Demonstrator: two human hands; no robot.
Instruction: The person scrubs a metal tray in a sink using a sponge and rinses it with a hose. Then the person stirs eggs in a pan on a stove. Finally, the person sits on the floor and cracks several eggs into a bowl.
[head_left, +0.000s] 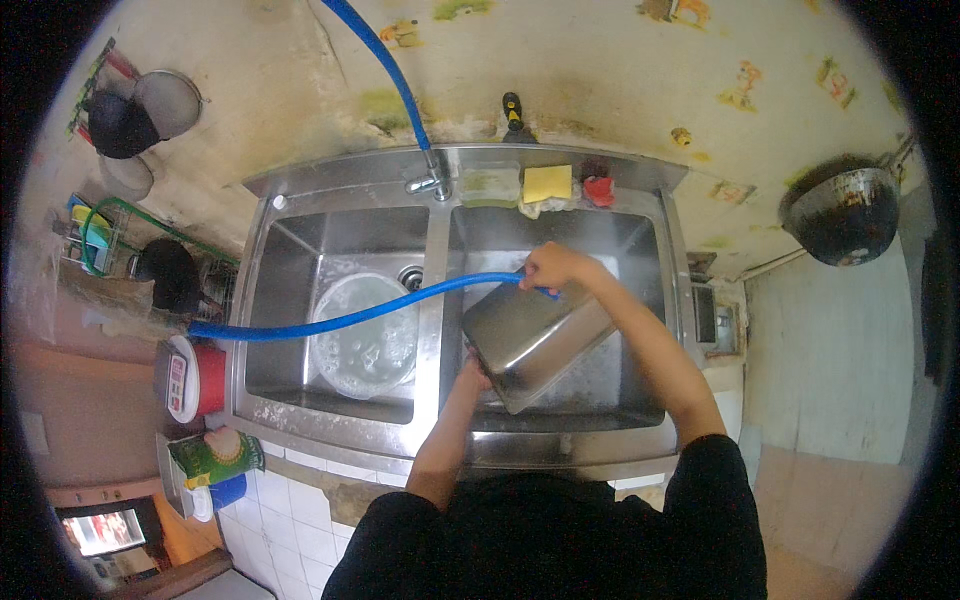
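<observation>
My left hand (477, 373) grips the lower left edge of a rectangular stainless steel pan (517, 330), which is tilted over the right sink basin (646, 375). With my right hand (553, 268) I hold the end of a blue hose (390, 302) over the pan. The hose stretches leftward across the left basin (277, 300). In that basin sits a round, translucent tub (365, 337) of cloudy, foamy water, beside the drain (411, 277). Whether water is leaving the hose end cannot be made out.
Behind the basins stand a faucet (431, 182) joined to another blue hose (390, 67), a clear container (490, 184), a yellow sponge (547, 183) and a red cloth-like item (598, 191). A red container (211, 380) stands left of the sink. A blackened wok (844, 214) hangs at right.
</observation>
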